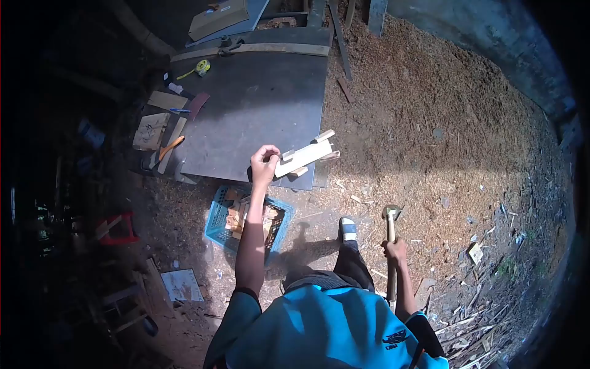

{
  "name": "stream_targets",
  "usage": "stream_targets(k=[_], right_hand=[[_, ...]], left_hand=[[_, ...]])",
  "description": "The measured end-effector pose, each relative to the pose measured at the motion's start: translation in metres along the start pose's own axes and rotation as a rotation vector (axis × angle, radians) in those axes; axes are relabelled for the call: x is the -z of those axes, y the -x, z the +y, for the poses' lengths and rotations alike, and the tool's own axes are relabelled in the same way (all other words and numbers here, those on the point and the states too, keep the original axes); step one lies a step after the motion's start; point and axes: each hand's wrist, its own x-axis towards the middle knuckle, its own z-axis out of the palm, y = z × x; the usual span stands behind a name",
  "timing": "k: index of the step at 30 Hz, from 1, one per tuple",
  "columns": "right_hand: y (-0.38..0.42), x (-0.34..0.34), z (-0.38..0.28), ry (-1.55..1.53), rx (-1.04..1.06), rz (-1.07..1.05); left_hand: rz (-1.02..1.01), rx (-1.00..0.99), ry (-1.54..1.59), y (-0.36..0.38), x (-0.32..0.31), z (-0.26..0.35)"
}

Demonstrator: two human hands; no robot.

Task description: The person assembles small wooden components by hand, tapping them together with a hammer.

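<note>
My left hand [265,165] is over the near right corner of the dark table, with thumb and fingers pinched at the end of a small greyish flat piece [287,156]. That piece lies against a pale wooden block [307,157], which points toward the table's right edge. Short wood pieces [298,171] stick out from under and beside the block. Down at my right side, my right hand [395,249] is wrapped round the wooden handle of a hammer [391,226]. Its dark head is uppermost, above my fist and over the littered ground.
On the dark table [258,104] are a tape measure [201,67], an orange-handled tool [172,147], a blue pen [180,110] and wood offcuts. A blue crate [283,230] of wood pieces stands below its front edge. Sawdust [424,111] and scraps cover the ground at right.
</note>
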Motion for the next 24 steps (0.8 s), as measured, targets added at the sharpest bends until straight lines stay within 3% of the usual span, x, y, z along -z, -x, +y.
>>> stream_targets(k=[2,6,10,13,14,17,18,21,24], right_hand=[[0.007,0.003,-0.024,0.045,0.117,0.000],[0.035,-0.012,-0.077,-0.139,0.249,-0.118],[0.050,-0.032,-0.101,-0.199,0.379,-0.158],[0.070,-0.034,-0.134,-0.208,0.354,-0.186],[0.067,-0.036,-0.135,-0.202,0.370,-0.180],[0.065,-0.033,-0.155,-0.228,0.394,-0.217],[0.057,-0.032,-0.155,-0.176,0.421,-0.198],[0.056,-0.020,-0.171,-0.137,0.390,-0.218],[0.050,-0.014,-0.185,-0.127,0.448,-0.228]], left_hand=[[-0.083,-0.257,-0.419,-0.008,-0.014,0.053],[-0.587,-0.043,-1.410,-0.013,-0.059,0.060],[-0.783,-0.005,-1.233,-0.013,-0.046,0.084],[-0.724,-0.085,-1.078,-0.033,-0.037,0.093],[-0.871,-0.084,-1.231,-0.040,-0.039,0.090],[-0.971,-0.160,-1.155,-0.033,-0.039,0.067],[-0.941,-0.226,-1.066,-0.030,-0.035,0.065],[-0.729,-0.038,-0.921,-0.031,-0.032,0.055],[-0.697,-0.054,-0.980,-0.032,-0.033,0.060]])
